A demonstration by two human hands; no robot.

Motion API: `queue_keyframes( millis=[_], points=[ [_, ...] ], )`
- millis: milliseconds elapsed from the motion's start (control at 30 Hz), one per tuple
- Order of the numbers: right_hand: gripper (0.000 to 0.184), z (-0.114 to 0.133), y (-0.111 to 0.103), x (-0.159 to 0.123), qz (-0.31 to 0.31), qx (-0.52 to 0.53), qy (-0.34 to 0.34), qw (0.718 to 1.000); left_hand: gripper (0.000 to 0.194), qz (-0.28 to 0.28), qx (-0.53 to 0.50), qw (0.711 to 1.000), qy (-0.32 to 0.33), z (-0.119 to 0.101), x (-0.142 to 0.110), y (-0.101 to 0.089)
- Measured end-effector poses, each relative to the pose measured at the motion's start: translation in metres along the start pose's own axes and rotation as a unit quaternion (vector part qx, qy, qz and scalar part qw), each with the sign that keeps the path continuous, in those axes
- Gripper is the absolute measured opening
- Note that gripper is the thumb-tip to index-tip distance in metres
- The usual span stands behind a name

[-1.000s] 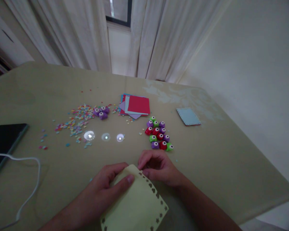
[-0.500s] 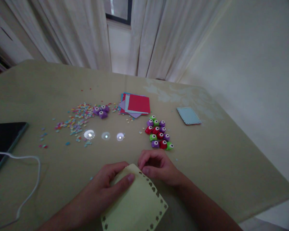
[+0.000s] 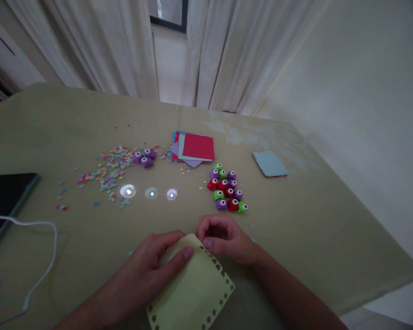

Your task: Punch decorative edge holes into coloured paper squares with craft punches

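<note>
My left hand (image 3: 158, 266) grips a pale yellow sheet of paper (image 3: 189, 288), thumb on its face and fingers behind. Heart, flower and star-like cut-outs run along the sheet's right and lower edges. My right hand (image 3: 227, 238) is closed in a pinch at the sheet's upper right edge. Whatever lies between those fingertips is too small or hidden to make out. Just beyond the right hand stands a cluster of small green, purple and red craft punches with eye-like tops (image 3: 227, 188).
Coloured confetti (image 3: 117, 160) lies scattered at left beside several purple punches (image 3: 146, 158). A stack of red, blue and purple paper (image 3: 198, 146) sits at the back, a light blue square (image 3: 270, 164) to its right. At far left are a phone (image 3: 7, 201) and a white cable (image 3: 53, 247).
The yellow sheet has tilted slightly, its lower right corner shifting left and up. Both hands stay nearly in place. A tiny blue bit now shows beside my right wrist.
</note>
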State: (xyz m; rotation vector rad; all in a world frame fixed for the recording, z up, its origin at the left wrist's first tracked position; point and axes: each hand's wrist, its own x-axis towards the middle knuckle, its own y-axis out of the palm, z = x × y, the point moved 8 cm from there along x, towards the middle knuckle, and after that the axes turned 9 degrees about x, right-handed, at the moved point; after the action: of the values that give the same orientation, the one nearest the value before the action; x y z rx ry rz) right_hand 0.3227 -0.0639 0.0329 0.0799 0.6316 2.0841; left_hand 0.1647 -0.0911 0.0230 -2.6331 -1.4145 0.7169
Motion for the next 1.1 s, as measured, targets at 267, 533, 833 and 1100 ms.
queue_keyframes(
  millis=[267, 533, 833, 1100],
  points=[
    [0.03, -0.001, 0.001, 0.0, 0.009, -0.04, 0.015, 0.999, 0.039, -0.025, 0.094, 0.995, 0.013, 0.0, -0.001, -0.005],
    [0.007, 0.013, -0.003, -0.003, -0.072, -0.249, 0.006, 0.966, 0.041, -0.003, 0.193, 0.98, 0.048, -0.004, -0.002, -0.002],
    [0.009, 0.009, -0.011, -0.005, -0.063, -0.234, 0.075, 0.967, 0.046, -0.009, 0.208, 0.977, 0.051, -0.005, -0.001, -0.004],
    [0.012, 0.014, -0.015, -0.005, -0.072, -0.255, 0.061, 0.962, 0.045, -0.044, 0.188, 0.98, 0.055, -0.001, -0.002, -0.012]
  ],
)
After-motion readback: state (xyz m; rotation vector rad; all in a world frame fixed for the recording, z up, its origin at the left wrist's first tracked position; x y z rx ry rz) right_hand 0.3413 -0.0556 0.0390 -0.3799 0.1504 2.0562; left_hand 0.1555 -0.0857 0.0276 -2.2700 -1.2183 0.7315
